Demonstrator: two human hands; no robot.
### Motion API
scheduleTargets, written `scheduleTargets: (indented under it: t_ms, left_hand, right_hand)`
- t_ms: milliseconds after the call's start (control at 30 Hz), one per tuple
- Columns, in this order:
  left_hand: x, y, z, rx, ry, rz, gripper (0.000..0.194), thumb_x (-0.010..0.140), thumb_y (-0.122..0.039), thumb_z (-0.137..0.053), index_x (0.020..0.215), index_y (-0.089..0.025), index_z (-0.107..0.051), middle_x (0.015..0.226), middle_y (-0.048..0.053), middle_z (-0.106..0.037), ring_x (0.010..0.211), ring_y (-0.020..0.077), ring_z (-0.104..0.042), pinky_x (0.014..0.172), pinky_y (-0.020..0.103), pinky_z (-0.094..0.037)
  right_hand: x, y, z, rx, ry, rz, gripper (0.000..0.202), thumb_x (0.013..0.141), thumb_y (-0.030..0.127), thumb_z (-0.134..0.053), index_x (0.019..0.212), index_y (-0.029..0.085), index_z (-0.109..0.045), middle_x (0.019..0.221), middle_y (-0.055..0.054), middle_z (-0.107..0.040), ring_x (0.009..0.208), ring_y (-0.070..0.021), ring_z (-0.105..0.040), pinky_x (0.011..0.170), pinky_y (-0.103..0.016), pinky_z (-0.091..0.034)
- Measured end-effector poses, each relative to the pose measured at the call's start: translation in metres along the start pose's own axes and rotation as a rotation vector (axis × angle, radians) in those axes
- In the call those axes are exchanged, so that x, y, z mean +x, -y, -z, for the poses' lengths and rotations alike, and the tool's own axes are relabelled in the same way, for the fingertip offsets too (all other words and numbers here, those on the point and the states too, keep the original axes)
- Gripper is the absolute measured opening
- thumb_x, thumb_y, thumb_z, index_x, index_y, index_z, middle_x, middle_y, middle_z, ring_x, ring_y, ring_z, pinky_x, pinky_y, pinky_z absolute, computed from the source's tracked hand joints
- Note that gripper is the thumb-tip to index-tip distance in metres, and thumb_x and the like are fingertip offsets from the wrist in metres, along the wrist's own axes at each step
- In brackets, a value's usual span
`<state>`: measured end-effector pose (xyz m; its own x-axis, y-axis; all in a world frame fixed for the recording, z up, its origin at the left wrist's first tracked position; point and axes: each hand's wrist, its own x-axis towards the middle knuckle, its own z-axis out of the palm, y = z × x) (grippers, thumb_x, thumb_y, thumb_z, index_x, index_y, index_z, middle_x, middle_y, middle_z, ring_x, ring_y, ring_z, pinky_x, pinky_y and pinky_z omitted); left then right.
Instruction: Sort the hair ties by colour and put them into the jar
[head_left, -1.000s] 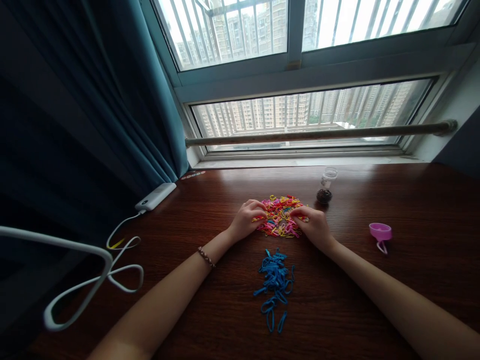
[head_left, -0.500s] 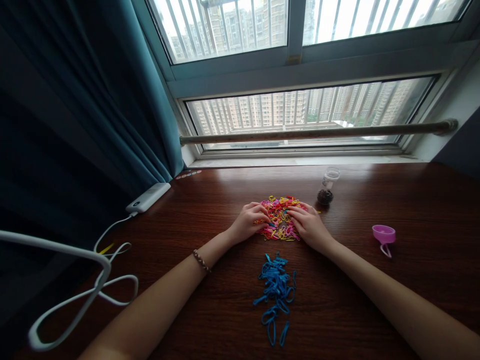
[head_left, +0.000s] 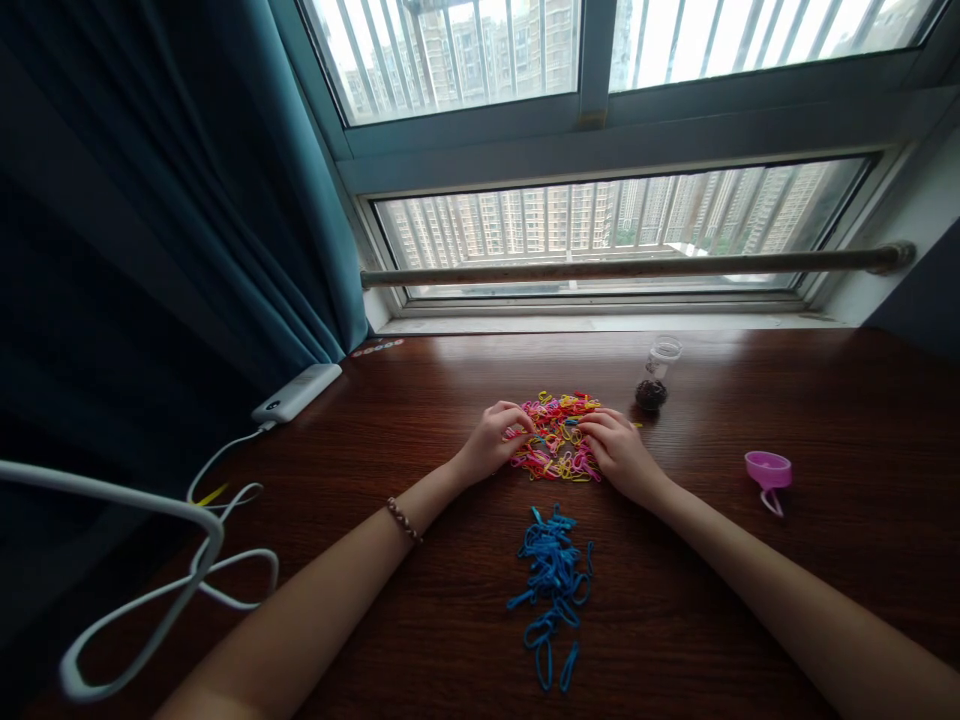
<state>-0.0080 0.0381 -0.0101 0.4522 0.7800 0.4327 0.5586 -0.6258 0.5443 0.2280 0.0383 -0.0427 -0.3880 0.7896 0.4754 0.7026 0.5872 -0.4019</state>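
A loose heap of small rubber bands point(head_left: 559, 408), red, pink and yellow with a few blue ones, lies on the brown wooden table. At its left edge my left hand point(head_left: 496, 440) has its fingers curled toward the thumb. What its fingertips hold, if anything, is too small to make out. My right hand point(head_left: 619, 452) rests on the heap's right side with its fingers stretched out, the tips near a bit of blue band. Closer to me, between my forearms, is a separate pile of blue rubber bands point(head_left: 553, 560), touched by neither hand.
Behind my right hand stands a clear jar point(head_left: 663, 358) beside a dark clump point(head_left: 651, 394). A pink cup-shaped piece with a loop point(head_left: 768, 468) is at the right. On the left are a white power strip point(head_left: 298, 392), its cable point(head_left: 150, 498) and a curtain point(head_left: 225, 180).
My left hand has drawn slightly left, its fingers more curled. The fingers of my right hand have shifted a little over the heap. The blue pile stays as it was.
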Motion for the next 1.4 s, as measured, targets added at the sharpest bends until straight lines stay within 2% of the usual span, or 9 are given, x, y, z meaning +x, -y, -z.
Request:
scheduleTargets:
  t_ms: [200, 433, 567, 767, 867, 1000, 1233, 1333, 1400]
  left_hand:
    - [0.0, -0.014, 0.005, -0.189, -0.037, 0.094, 0.013, 0.072, -0.026, -0.063, 0.08, -0.015, -0.062, 0.085, 0.005, -0.061, 0.085, 0.0166, -0.055, 0.081, 0.03, -0.042]
    - [-0.001, -0.05, 0.014, -0.576, 0.694, 0.135, 0.023, 0.07, -0.028, -0.065, 0.087, -0.013, -0.066, 0.081, 0.005, -0.066, 0.073, 0.0143, -0.059, 0.066, 0.023, -0.047]
    - [-0.004, -0.051, 0.013, -0.619, 0.832, 0.165, 0.029, 0.069, -0.031, -0.065, 0.092, -0.012, -0.065, 0.081, 0.006, -0.067, 0.072, 0.0153, -0.061, 0.065, 0.023, -0.049]
    - [0.001, -0.038, 0.005, -0.073, 0.313, -0.078, 0.028, 0.082, -0.035, -0.049, 0.1, -0.016, -0.062, 0.105, 0.009, -0.062, 0.101, 0.0193, -0.054, 0.091, 0.033, -0.039]
    - [0.004, -0.031, -0.002, 0.181, 0.276, -0.223, 0.041, 0.083, -0.036, -0.047, 0.122, -0.021, -0.045, 0.127, 0.008, -0.048, 0.125, 0.0213, -0.032, 0.106, 0.043, -0.016]
    - [0.004, -0.023, -0.007, 0.308, 0.31, -0.198, 0.047, 0.085, -0.04, -0.041, 0.128, -0.021, -0.037, 0.127, 0.007, -0.048, 0.128, 0.0189, -0.028, 0.107, 0.044, -0.009]
    - [-0.002, -0.016, -0.006, 0.287, 0.155, -0.097, 0.034, 0.088, -0.037, -0.036, 0.112, -0.019, -0.051, 0.117, 0.007, -0.056, 0.115, 0.0165, -0.045, 0.105, 0.041, -0.019]
    - [-0.004, -0.015, -0.006, 0.315, 0.077, -0.049, 0.031, 0.087, -0.036, -0.038, 0.108, -0.019, -0.054, 0.109, 0.006, -0.06, 0.11, 0.0183, -0.047, 0.102, 0.044, -0.022]
    - [-0.004, -0.017, -0.006, 0.34, 0.041, -0.045, 0.03, 0.086, -0.035, -0.04, 0.106, -0.019, -0.056, 0.107, 0.007, -0.06, 0.11, 0.0197, -0.045, 0.101, 0.043, -0.025]
  right_hand:
    - [0.0, 0.002, 0.001, -0.022, 0.024, -0.024, 0.026, 0.081, 0.021, -0.043, 0.099, 0.02, -0.062, 0.111, -0.005, -0.059, 0.111, -0.0247, -0.041, 0.094, -0.043, -0.032]
    - [0.002, 0.0, 0.001, 0.029, 0.012, 0.013, 0.026, 0.081, 0.017, -0.043, 0.096, 0.019, -0.065, 0.105, -0.006, -0.062, 0.104, -0.0219, -0.048, 0.093, -0.039, -0.036]
    - [0.002, 0.001, 0.003, 0.119, -0.059, -0.019, 0.024, 0.079, 0.016, -0.045, 0.088, 0.019, -0.067, 0.1, -0.007, -0.062, 0.098, -0.021, -0.052, 0.088, -0.036, -0.041]
    - [0.002, 0.014, 0.02, 0.303, -0.261, -0.129, 0.019, 0.076, 0.022, -0.05, 0.08, 0.019, -0.069, 0.088, -0.006, -0.064, 0.082, -0.0188, -0.059, 0.079, -0.032, -0.046]
    - [0.004, 0.023, 0.031, 0.43, -0.302, -0.22, 0.018, 0.076, 0.027, -0.053, 0.075, 0.018, -0.069, 0.084, -0.007, -0.065, 0.079, -0.0188, -0.059, 0.076, -0.031, -0.046]
    - [0.008, 0.034, 0.044, 0.742, -0.076, -0.269, 0.03, 0.079, 0.034, -0.05, 0.064, 0.015, -0.067, 0.073, -0.007, -0.065, 0.072, -0.0179, -0.06, 0.069, -0.029, -0.046]
    - [-0.003, 0.071, 0.048, 0.886, 0.591, 0.026, 0.033, 0.081, 0.035, -0.049, 0.069, 0.011, -0.068, 0.075, -0.007, -0.067, 0.068, -0.0146, -0.06, 0.062, -0.023, -0.046]
    - [-0.007, 0.079, 0.048, 0.829, 0.66, 0.066, 0.033, 0.081, 0.035, -0.049, 0.074, 0.011, -0.069, 0.075, -0.007, -0.067, 0.067, -0.0143, -0.06, 0.061, -0.022, -0.046]
    - [-0.005, 0.077, 0.05, 0.799, 0.545, 0.015, 0.035, 0.081, 0.037, -0.048, 0.072, 0.011, -0.069, 0.069, -0.006, -0.067, 0.064, -0.0139, -0.06, 0.059, -0.022, -0.045]
